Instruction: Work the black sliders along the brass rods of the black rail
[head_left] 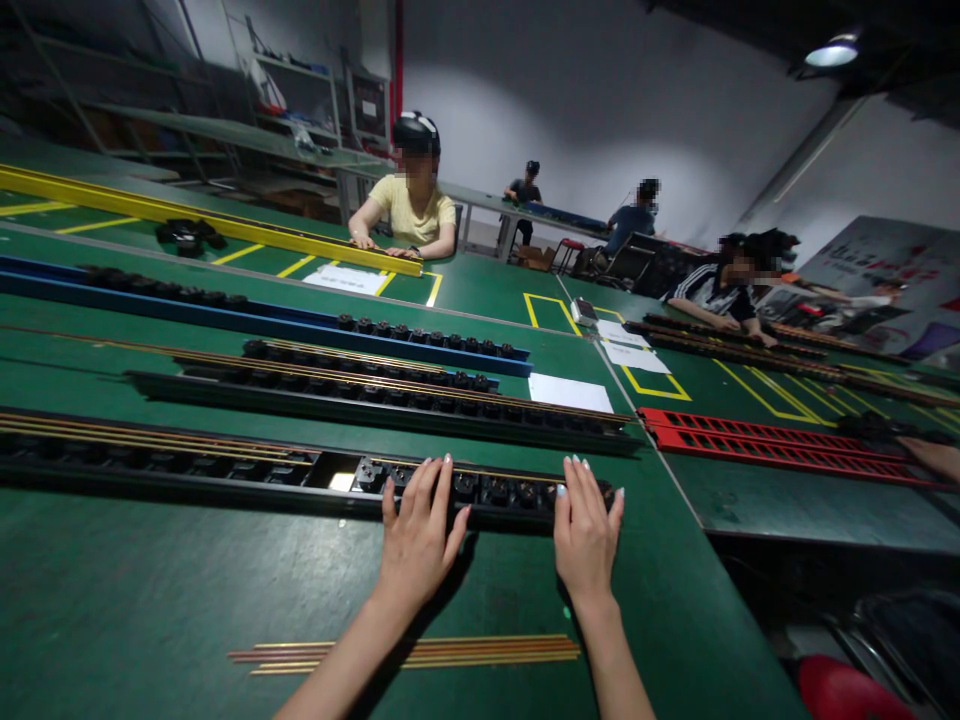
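In front of me a long black channel [247, 488] lies across the green table, with a row of black blocks [496, 490] set inside it. My left hand [420, 525] rests over the blocks, fingers stretched forward and thumb apart. Near the channel's right end lies my right hand [589, 525], its fingers extended over the last blocks and the thumb on the right side. A thin brass rod [517, 474] runs along the blocks under or beside my fingertips. Several more brass rods [165, 445] lie along the channel's left part. A bright gap [343, 481] shows left of my left hand.
Loose brass and copper rods [487, 652] lie nearest me. Beyond are another black channel [375, 400], a blue channel [300, 325], a yellow rail [300, 232] and white papers [571, 393]. Red slotted strips [750, 442] lie right. Several people work around the tables.
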